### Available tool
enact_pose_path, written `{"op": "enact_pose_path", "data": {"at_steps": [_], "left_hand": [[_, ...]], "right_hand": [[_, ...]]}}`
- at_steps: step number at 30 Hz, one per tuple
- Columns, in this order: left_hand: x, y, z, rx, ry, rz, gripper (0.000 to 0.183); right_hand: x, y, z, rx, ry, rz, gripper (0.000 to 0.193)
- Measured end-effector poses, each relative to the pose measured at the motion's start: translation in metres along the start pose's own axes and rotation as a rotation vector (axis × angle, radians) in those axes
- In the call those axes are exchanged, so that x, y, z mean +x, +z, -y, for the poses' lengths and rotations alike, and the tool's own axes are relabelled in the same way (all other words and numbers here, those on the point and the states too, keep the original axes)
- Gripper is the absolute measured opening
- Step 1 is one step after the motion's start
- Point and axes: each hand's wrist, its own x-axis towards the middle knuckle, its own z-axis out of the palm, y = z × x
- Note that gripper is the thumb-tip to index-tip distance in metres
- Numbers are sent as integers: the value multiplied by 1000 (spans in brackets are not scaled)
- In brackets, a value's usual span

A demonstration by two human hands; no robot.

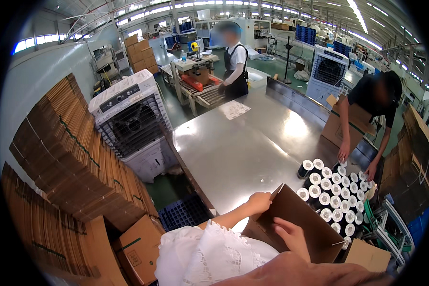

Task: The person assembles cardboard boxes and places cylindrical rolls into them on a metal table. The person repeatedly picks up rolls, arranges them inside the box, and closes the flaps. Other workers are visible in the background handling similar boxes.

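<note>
A brown cardboard box (306, 209) stands tilted at the near edge of the metal table, its dark inside facing me. My left hand (259, 202) is closed on the box's upper left edge. In front of the box's inner wall is my right hand (291, 234), its fingers stretched out and thumb apart, holding nothing; whether it touches the cardboard I cannot tell. Just right of the box stand several dark spools with white round ends (325, 214), packed closely together. Part of the box's lower side is hidden by my right arm.
Across the metal table (233, 148), a co-worker (372, 102) reaches to the spools beside another carton (336, 126). Flat carton stacks (76, 152) and an air cooler (133, 114) line the left. Another person (234, 62) stands at a roller conveyor (209, 97). Green-railed metal framing (388, 221) is at right.
</note>
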Motion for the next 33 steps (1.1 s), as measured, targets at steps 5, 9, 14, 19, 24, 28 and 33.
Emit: {"op": "enact_pose_path", "data": {"at_steps": [5, 9, 14, 19, 24, 28, 33], "left_hand": [[28, 5, 52, -107, 131, 30, 37], [41, -2, 61, -471, -5, 216, 42], [28, 67, 100, -251, -251, -3, 48], [10, 63, 57, 98, 254, -289, 50], [5, 56, 23, 31, 103, 157, 44], [41, 73, 73, -314, 71, 585, 53], [77, 54, 45, -153, 335, 13, 62]], "right_hand": [[-89, -84, -19, -1156, 263, -1054, 87], [-169, -161, -117, -80, 64, -816, 68], [-203, -170, -165, 463, 5, -908, 45], [-204, -163, -234, -635, 38, -1348, 34], [-151, -140, -186, -665, 439, -1167, 54], [-141, -155, -228, -551, 422, -1013, 40], [-148, -141, -183, -464, 487, -727, 47]]}}
